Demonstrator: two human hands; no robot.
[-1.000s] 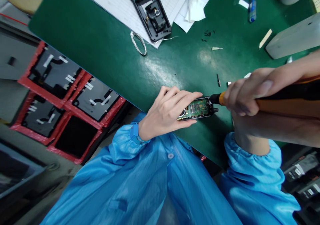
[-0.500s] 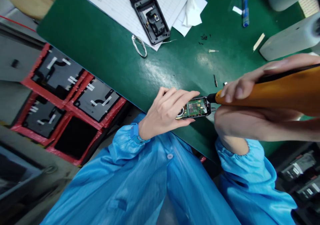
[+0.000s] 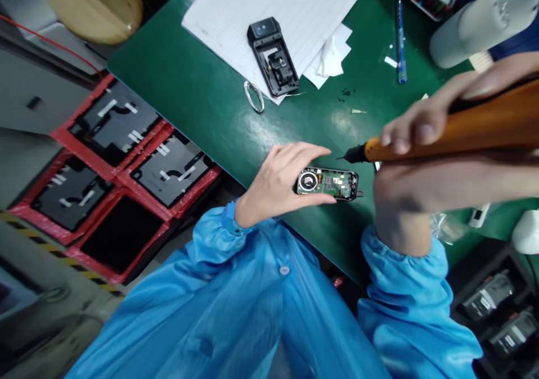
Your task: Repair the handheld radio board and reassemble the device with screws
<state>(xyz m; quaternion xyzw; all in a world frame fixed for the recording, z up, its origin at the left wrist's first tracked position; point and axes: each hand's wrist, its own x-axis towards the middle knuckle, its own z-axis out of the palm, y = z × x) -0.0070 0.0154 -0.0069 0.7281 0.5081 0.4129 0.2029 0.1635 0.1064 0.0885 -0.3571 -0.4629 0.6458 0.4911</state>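
Observation:
My left hand (image 3: 275, 185) is curved round the left end of a small device housing (image 3: 356, 191) with an exposed green circuit board (image 3: 334, 183) and a round silver-rimmed part (image 3: 309, 181). The thumb lies along the near edge; the index finger stretches past the far edge, a little apart from it. An orange electric screwdriver (image 3: 475, 123) is gripped in my right hand (image 3: 421, 126). Its thin bit (image 3: 340, 158) points left, just beyond the housing's far edge, and looks clear of the board.
A black device shell (image 3: 275, 59) lies on ruled paper (image 3: 223, 17), beside a wire loop (image 3: 254, 97). Farther right are crumpled tissue (image 3: 330, 59), a blue pen (image 3: 400, 42) and a white bottle (image 3: 448, 36). Red-edged trays (image 3: 113, 171) with dark panels stand off the green table (image 3: 202, 109) at left.
The screwdriver tip has left the housing's right end and moved up and left. My left index finger has lifted off the housing, uncovering the round part. The camera view has shifted.

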